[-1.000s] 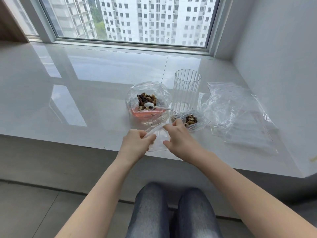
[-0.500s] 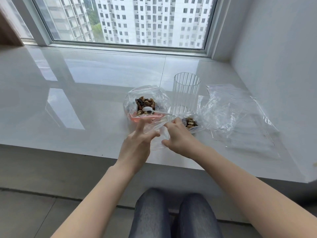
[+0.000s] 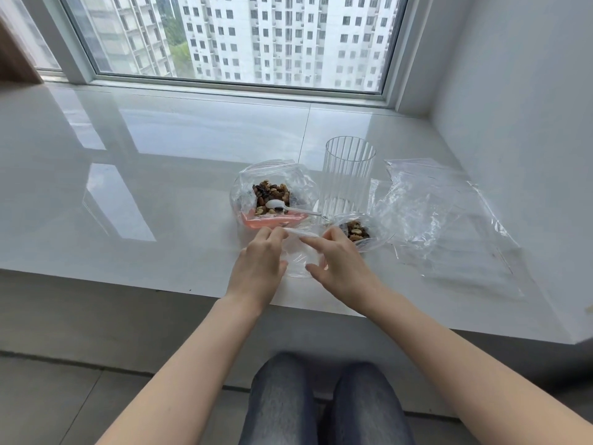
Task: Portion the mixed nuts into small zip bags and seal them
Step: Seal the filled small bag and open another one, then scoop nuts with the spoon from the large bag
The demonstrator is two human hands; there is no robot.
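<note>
Left hand [image 3: 259,264] reaches forward over the sill edge, palm down, fingertips curled onto the top strip of a small clear zip bag [image 3: 300,255] lying flat on the white window ledge [image 3: 128,200]. Beyond it, a large open bag of mixed nuts [image 3: 271,194] with a white plastic spoon [image 3: 282,207] resting in it. Right hand [image 3: 340,264] angles inward, index finger extended along the same bag's strip, thumb spread below; a pinch cannot be confirmed. Ribbed glass tumbler [image 3: 349,178] behind. A filled small bag [image 3: 359,232] just beside the right hand; empty bags [image 3: 449,220] farther right.

glossy white window sill [image 3: 160,194]. on it: open bag of mixed nuts [image 3: 271,195], ribbed glass [image 3: 348,178], small zip bag [image 3: 361,231]. empty clear bags [image 3: 449,220] at right.
</note>
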